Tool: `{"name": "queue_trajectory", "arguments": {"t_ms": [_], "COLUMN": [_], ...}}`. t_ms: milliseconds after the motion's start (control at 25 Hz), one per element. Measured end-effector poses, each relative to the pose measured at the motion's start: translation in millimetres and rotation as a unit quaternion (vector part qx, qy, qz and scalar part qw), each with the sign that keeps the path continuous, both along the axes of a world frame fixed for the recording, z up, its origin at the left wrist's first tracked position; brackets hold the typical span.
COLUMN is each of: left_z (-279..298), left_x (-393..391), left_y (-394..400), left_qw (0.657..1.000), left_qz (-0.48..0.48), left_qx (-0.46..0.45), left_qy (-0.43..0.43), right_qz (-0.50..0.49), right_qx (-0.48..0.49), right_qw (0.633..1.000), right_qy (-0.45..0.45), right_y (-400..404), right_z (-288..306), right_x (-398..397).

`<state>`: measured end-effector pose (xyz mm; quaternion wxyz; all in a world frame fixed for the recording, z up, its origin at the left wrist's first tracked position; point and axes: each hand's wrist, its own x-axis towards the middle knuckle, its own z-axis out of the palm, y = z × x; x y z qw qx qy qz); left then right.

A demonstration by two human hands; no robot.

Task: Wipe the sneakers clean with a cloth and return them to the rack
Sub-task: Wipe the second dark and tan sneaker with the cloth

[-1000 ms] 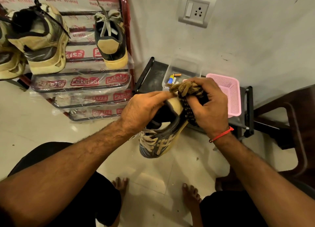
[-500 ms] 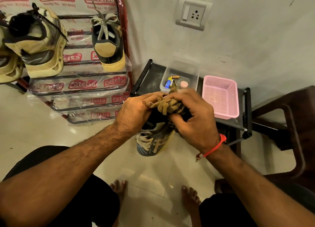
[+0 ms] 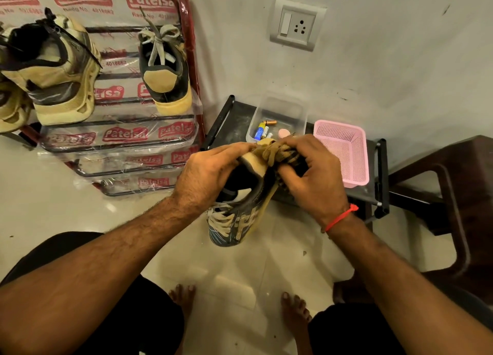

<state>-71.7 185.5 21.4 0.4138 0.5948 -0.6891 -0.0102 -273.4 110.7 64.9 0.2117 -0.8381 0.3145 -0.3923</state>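
Above the floor, in front of the rack, the left hand grips the sneaker at its heel, toe down, while the right hand pinches the cloth against the heel. Sneaker appears light with a stiff sole; hold at the collar. Fingers hide the heel area under the cloth.

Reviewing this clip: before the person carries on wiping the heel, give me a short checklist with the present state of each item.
1. Left hand has a grip on the held sneaker: ok.
2. Right hand holds the cloth bunched against the heel: ok.
3. Sneaker toe points down, off the floor: ok.
4. Free slot on the rack beside the shelved sneaker: ok.
5. Heel already clean: cannot tell.
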Motion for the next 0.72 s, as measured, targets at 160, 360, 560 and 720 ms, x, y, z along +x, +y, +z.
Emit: {"name": "queue_trajectory", "arguments": {"t_ms": [160, 360, 560, 720], "left_z": [4, 6, 7, 15], "left_x": [0, 0, 6, 10], "left_y": [0, 1, 1, -4], "left_qw": [1.0, 1.0, 0.998, 0.982], "left_qz": [0.004, 0.006, 0.029, 0.102], "left_qx": [-0.002, -0.007, -0.001, 0.012], "left_qy": [0.012, -0.001, 0.059, 0.16], "right_qz": [0.004, 0.049, 0.029, 0.038], "right_qx": [-0.012, -0.029, 0.002, -0.006], "right_qw": [1.0, 0.998, 1.0, 0.999], "right_qy": [0.003, 0.018, 0.009, 0.032], "right_y": [-2, 8, 5, 4], "right_z": [0, -2, -6, -11], "right_x": [1, 3, 2, 3]}}
